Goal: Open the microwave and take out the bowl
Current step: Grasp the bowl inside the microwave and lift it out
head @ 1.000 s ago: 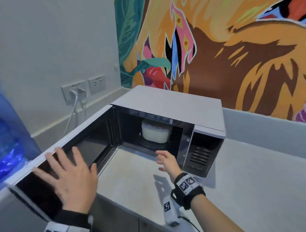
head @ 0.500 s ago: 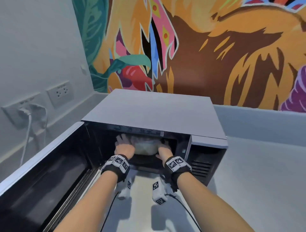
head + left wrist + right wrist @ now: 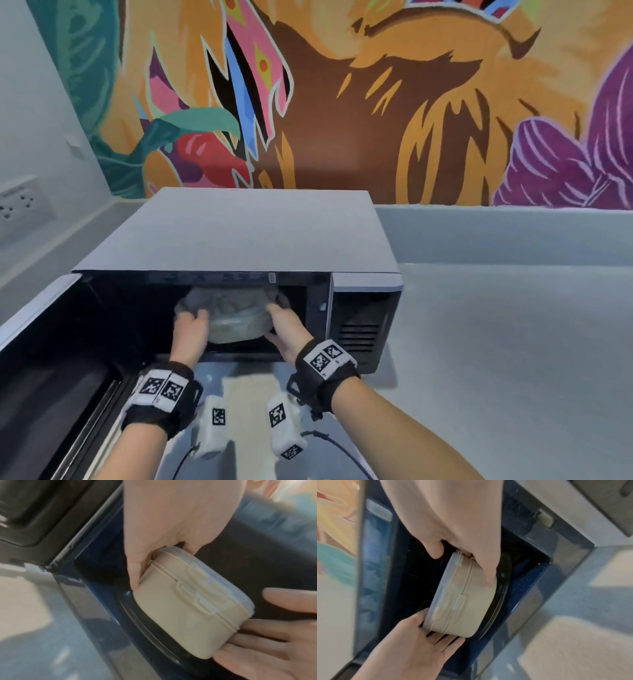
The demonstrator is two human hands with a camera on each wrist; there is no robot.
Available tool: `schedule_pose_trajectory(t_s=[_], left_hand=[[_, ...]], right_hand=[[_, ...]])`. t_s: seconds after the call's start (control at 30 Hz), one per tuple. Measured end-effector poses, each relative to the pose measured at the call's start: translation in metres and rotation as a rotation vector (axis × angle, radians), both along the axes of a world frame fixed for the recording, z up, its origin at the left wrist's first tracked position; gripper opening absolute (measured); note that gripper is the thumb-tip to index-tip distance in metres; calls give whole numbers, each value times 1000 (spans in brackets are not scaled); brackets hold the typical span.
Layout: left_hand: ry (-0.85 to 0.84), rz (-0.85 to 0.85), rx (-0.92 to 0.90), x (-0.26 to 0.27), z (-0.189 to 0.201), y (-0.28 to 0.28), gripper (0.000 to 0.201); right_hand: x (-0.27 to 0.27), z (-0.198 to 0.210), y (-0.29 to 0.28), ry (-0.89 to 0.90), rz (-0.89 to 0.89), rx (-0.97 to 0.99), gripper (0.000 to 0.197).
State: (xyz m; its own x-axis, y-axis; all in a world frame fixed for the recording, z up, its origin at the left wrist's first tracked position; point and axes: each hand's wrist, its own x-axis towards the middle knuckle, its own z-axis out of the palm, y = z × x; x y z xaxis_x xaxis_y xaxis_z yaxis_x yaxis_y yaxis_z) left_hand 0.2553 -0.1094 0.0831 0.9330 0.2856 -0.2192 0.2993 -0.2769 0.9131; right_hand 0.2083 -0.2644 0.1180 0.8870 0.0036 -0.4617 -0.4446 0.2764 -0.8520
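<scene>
Head view showed left hand (image 3: pixel 191 329) and right hand (image 3: pixel 286 327) gripping the lidded bowl (image 3: pixel 238 325) inside the microwave (image 3: pixel 239 229); its lid might snag on the cavity's upper edge.

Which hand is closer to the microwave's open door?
The left hand, holding the left side of the bowl, where the door hangs open. The right hand holds the other side.

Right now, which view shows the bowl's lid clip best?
Left wrist: the lid clip faces the camera, close and unobstructed on the bowl. The right wrist view shows the clip smaller, at a steeper angle. The head view shows only the blurred bowl between both hands; no clip discernible.
</scene>
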Motion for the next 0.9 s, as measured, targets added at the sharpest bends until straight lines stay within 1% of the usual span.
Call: schedule_pose_trajectory(t_s=[0.07, 0.1, 0.13, 0.2, 0.23, 0.33, 0.37, 0.4, 0.47, 0.5, 0.67, 0.8, 0.9], left_hand=[[-118, -15, 53, -30, -1, 2, 61], [-156, -32, 80, -50, -2, 1, 66], [-175, -52, 95, -71, -2, -3, 65], [-126, -82, 128, -112, -11, -19, 62], [-110, -115, 139, -134, -16, -29, 63], [-90, -221, 97, -190, -31, -73, 74], [-85, -253, 69, -201, -37, -90, 73], [-77, -285, 37, -211, -44, -108, 66], [-85, -356, -39, -228, -52, -150, 47], [-92, -395, -66, -233, -56, -171, 43], [-96, -620, -135, -249, -75, -272, 57], [-36, -722, -210, -262, -76, -334, 46], [-7, -742, -207, -267, -79, -357, 49]], right_hand=[[-26, -2, -9, -42, 78, -7, 54], [-43, -4, -14, -70, 91, 1, 57], [-57, -12, -20, -89, 106, -20, 60], [-90, -30, -34, -93, 104, -40, 64], [-108, -39, -44, -89, 91, -26, 63], [-160, -62, -82, -52, 1, -62, 54], [-177, -67, -99, -50, -52, -95, 55], [-192, -72, -117, -53, -100, -133, 56], [-218, -78, -154, -52, -183, -197, 58], [-230, -79, -172, -42, -234, -205, 59], [-271, -74, -262, 9, -477, -238, 52], [-291, -65, -310, 60, -590, -271, 48], [-296, -61, -328, 100, -619, -286, 45]])
